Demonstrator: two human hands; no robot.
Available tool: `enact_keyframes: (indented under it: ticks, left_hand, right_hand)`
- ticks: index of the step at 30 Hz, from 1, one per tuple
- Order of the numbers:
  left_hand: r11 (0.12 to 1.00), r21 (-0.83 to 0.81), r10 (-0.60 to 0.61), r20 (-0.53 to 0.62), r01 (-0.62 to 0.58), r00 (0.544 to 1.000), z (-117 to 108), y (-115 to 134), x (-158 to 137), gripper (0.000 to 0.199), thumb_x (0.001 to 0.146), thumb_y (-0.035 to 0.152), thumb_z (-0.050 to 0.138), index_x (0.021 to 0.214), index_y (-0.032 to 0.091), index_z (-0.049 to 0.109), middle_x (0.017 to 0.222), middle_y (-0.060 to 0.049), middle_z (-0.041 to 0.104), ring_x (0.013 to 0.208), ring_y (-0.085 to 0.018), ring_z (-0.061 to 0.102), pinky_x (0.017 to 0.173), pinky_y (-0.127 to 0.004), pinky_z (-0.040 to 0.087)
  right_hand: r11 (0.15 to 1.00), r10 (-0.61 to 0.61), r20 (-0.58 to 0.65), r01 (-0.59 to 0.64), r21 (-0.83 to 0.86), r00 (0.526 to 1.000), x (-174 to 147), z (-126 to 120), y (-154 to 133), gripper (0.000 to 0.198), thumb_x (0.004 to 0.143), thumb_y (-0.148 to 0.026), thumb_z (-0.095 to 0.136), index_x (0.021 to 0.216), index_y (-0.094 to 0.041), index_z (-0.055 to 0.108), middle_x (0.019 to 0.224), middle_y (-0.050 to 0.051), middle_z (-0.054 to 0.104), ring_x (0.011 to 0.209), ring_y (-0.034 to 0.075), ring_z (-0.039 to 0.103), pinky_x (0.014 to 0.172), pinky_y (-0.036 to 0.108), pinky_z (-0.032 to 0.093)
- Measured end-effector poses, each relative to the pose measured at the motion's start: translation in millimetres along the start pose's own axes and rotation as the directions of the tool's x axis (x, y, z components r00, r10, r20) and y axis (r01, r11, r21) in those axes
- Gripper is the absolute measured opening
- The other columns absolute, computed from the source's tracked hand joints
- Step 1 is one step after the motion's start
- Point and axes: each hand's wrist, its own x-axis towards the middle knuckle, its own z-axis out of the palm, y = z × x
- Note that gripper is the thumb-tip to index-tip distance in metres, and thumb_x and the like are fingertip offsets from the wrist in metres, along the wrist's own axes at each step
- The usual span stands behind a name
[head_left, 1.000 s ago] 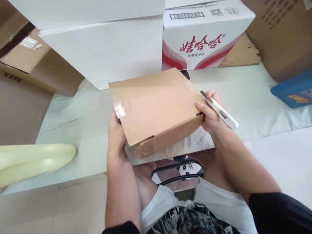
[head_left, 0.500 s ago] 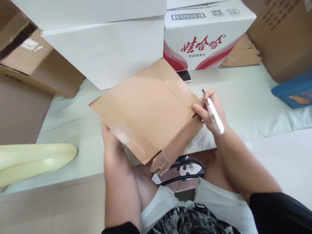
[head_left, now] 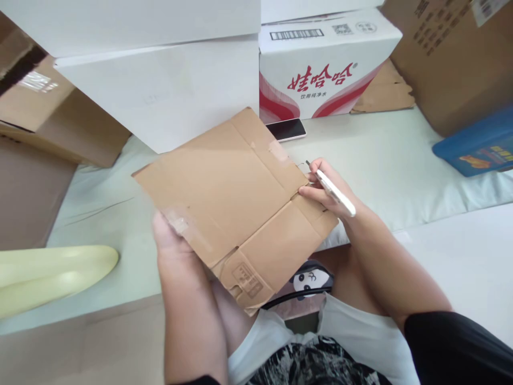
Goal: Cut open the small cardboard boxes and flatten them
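A flattened piece of brown cardboard (head_left: 208,176) is held tilted above my lap, with creases, patches of clear tape and a printed flap at its lower end. My left hand (head_left: 170,235) grips its left edge; the fingers are hidden underneath. At the right edge, by a slit in the crease, my right hand (head_left: 324,192) pinches the cardboard between thumb and fingers. The same hand also holds a white utility knife (head_left: 335,192), its dark tip pointing up and to the left, away from the cardboard face.
Behind the cardboard, a phone (head_left: 286,130) lies on the pale green cloth (head_left: 360,160). White boxes (head_left: 160,91) and a red-and-white water carton (head_left: 324,75) stand at the back. Brown boxes (head_left: 80,117) are on the left, with a yellow object (head_left: 60,272) nearer. A blue package (head_left: 476,144) is at right.
The cardboard has shifted slightly left and towards me. Its lower flap, earlier folded down, now lies nearly level with the main panel. Both hands keep their hold.
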Motion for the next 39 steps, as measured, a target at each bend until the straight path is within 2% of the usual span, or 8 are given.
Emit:
enact_keyframes:
  ticks: [6,13,21,28,30,32,34,39]
  left_hand:
    - [0.996,0.086,0.0,-0.127,0.011,0.992,2,1,4,0.021,0.062,0.02,0.079,0.08,0.013,0.07,0.074,-0.002,0.078,0.069,-0.017,0.073,0.082,-0.03,0.064]
    - [0.988,-0.065,0.125,-0.193,-0.14,0.973,-1,0,15,0.017,0.091,0.014,0.054,0.095,0.017,0.071,0.089,-0.003,0.081,0.099,-0.017,0.076,0.103,-0.031,0.057]
    - [0.998,-0.065,0.008,-0.052,-0.012,0.999,21,-30,9,0.016,0.089,0.016,0.064,0.102,0.022,0.071,0.103,-0.001,0.081,0.099,-0.016,0.075,0.097,-0.031,0.06]
    - [0.942,0.112,-0.324,0.064,0.316,0.944,32,-33,-3,0.015,0.085,0.031,0.058,0.09,0.019,0.067,0.081,-0.003,0.072,0.062,-0.015,0.069,0.059,-0.025,0.057]
    - [0.934,0.144,-0.339,0.069,0.327,0.938,32,-32,-5,0.016,0.082,0.031,0.061,0.092,0.019,0.066,0.081,-0.003,0.072,0.061,-0.014,0.069,0.058,-0.024,0.056]
    - [0.937,0.15,-0.325,0.052,0.315,0.944,32,-32,-6,0.016,0.08,0.031,0.063,0.09,0.019,0.066,0.077,-0.002,0.07,0.057,-0.013,0.066,0.058,-0.023,0.055]
    - [0.941,0.147,-0.312,0.037,0.303,0.949,32,-31,-6,0.014,0.079,0.03,0.063,0.085,0.018,0.066,0.073,-0.001,0.067,0.055,-0.012,0.064,0.057,-0.023,0.054]
    - [0.934,0.161,-0.328,0.04,0.318,0.944,34,-32,-5,0.012,0.077,0.028,0.061,0.078,0.017,0.065,0.069,-0.001,0.065,0.053,-0.012,0.062,0.056,-0.023,0.053]
  right_hand:
    - [1.0,0.004,-0.144,-0.006,-0.013,0.99,2,1,-1,0.052,0.061,-0.033,0.09,0.088,-0.026,0.046,0.07,-0.01,0.049,0.055,0.007,0.043,0.049,0.02,0.032]
    - [0.914,0.052,-0.055,-0.025,0.406,0.997,-5,-7,0,0.068,0.051,-0.06,0.095,0.095,-0.026,0.056,0.074,-0.004,0.069,0.057,0.012,0.063,0.049,0.022,0.046]
    - [0.898,0.177,-0.155,-0.096,0.429,0.972,-11,14,14,0.056,0.052,-0.05,0.097,0.083,-0.02,0.061,0.055,-0.008,0.058,0.037,0.003,0.039,0.031,0.015,0.022]
    - [0.911,0.115,-0.405,0.067,0.407,0.907,-28,-42,-13,0.057,0.051,-0.047,0.097,0.083,-0.021,0.058,0.056,-0.011,0.054,0.036,-0.001,0.032,0.03,0.013,0.019]
    - [0.927,0.067,-0.543,0.149,0.344,0.837,-49,-65,-17,0.057,0.051,-0.048,0.095,0.078,-0.022,0.052,0.056,-0.011,0.051,0.036,-0.001,0.03,0.03,0.014,0.019]
    - [0.956,-0.068,-0.829,0.273,0.105,0.554,-75,-86,-17,0.054,0.049,-0.049,0.091,0.073,-0.023,0.049,0.059,-0.009,0.05,0.039,0.001,0.031,0.03,0.017,0.022]
    - [0.955,-0.136,-0.904,0.295,-0.012,0.405,-100,-103,-14,0.05,0.052,-0.044,0.088,0.072,-0.026,0.046,0.063,-0.008,0.05,0.041,0.004,0.035,0.032,0.019,0.026]
    - [0.952,-0.24,-0.953,0.236,-0.195,0.183,-109,-140,-8,0.031,0.066,-0.035,0.08,0.069,-0.033,0.048,0.056,-0.004,0.048,0.044,0.015,0.042,0.036,0.032,0.031]
